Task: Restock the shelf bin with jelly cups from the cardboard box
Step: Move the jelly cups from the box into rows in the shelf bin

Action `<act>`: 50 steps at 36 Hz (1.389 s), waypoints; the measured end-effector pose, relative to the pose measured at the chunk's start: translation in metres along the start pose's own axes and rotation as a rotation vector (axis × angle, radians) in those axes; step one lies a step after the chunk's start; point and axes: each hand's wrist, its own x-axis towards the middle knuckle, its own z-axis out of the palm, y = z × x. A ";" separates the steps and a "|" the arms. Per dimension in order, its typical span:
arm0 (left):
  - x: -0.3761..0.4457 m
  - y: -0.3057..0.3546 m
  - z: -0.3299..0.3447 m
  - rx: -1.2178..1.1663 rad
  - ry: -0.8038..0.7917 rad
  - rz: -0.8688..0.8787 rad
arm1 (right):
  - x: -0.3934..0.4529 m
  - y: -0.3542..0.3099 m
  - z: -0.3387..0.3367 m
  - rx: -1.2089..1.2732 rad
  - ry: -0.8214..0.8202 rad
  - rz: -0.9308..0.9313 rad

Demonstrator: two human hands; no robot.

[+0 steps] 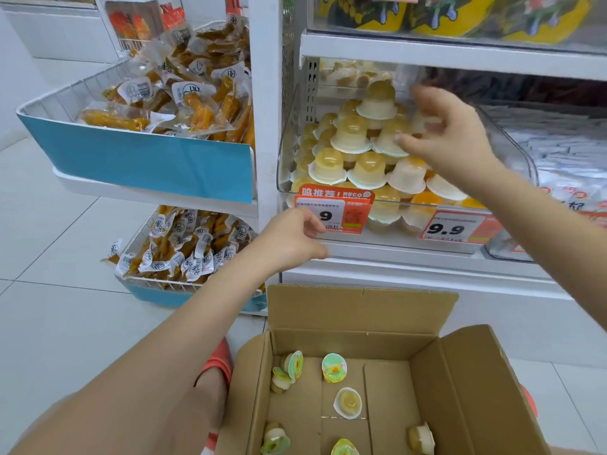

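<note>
Now the right hand hovers, grip apart, over the jelly cups (piled high!); set gently, left hand loose, empty, below the shelf bin.

Jelly cups sit piled in the shelf bin, above the cardboard box.
</note>
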 end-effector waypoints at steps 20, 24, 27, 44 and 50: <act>-0.033 -0.231 0.213 0.229 -0.110 -0.445 | -0.322 0.187 0.174 -0.172 -1.042 0.549; -0.009 -0.245 0.241 0.167 -0.011 -0.581 | -0.326 0.203 0.221 -0.101 -0.935 0.673; 0.003 -0.260 0.255 0.201 0.014 -0.589 | -0.324 0.206 0.252 -0.031 -0.820 0.712; -0.002 -0.259 0.257 -0.115 0.227 -0.604 | -0.329 0.178 0.291 0.097 -0.311 0.910; -0.018 -0.194 0.225 -0.834 0.133 -0.767 | -0.316 0.158 0.227 0.133 -0.367 0.677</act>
